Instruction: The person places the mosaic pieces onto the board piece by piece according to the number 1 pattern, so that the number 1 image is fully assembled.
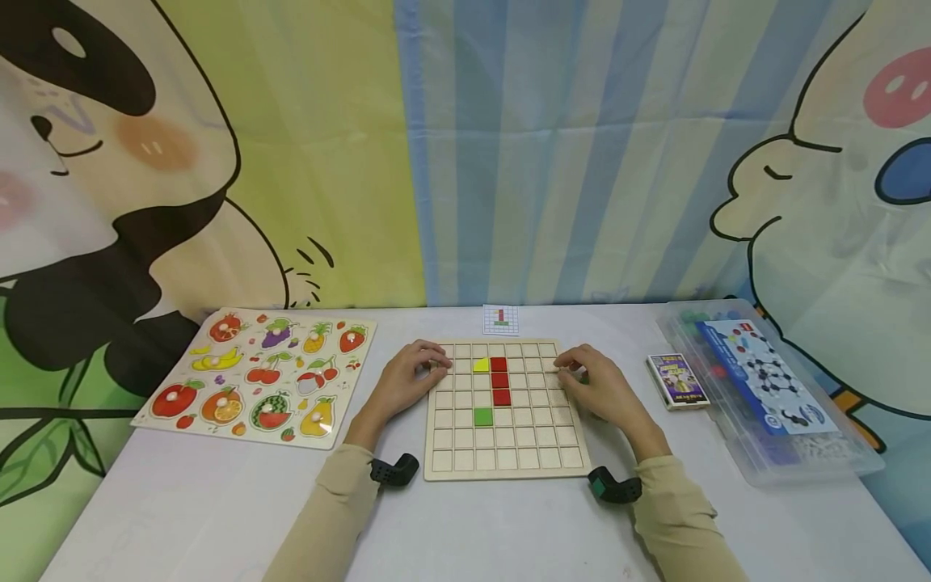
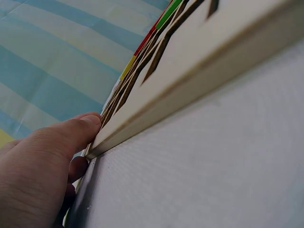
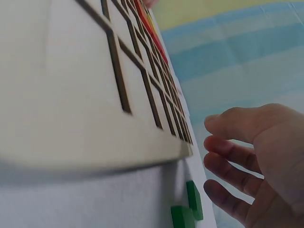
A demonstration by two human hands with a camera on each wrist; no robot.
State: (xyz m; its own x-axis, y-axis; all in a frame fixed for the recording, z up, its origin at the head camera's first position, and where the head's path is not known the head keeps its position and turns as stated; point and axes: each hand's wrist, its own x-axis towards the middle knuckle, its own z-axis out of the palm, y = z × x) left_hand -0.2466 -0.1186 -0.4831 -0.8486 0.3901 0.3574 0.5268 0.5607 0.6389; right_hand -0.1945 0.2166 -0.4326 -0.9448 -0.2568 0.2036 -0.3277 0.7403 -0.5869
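The left hand (image 1: 407,380) rests at the left edge of the pale wooden grid board (image 1: 465,453), near its far corner; the fingers are loosely curled, and the thumb (image 2: 80,126) lies against the board's rim. It grips nothing. The right hand (image 1: 600,388) rests at the board's right edge, fingers relaxed and slightly spread, with the fingertips at the rim. The right wrist view shows small green blocks (image 3: 187,209) on the worktop just beside that hand, close to the board's edge.

The board lies flat at the centre of the white worktop (image 1: 509,525), between the two hands. Its squares hold a yellow piece (image 1: 481,364), a column of three red square tiles (image 1: 499,380) just beside it, and one green square tile (image 1: 483,417) lower down.

A small pattern card (image 1: 501,319) lies beyond the board. A fruit peg puzzle (image 1: 265,373) lies well to the left. A small card box (image 1: 676,381) and a clear plastic case (image 1: 771,388) lie to the right.
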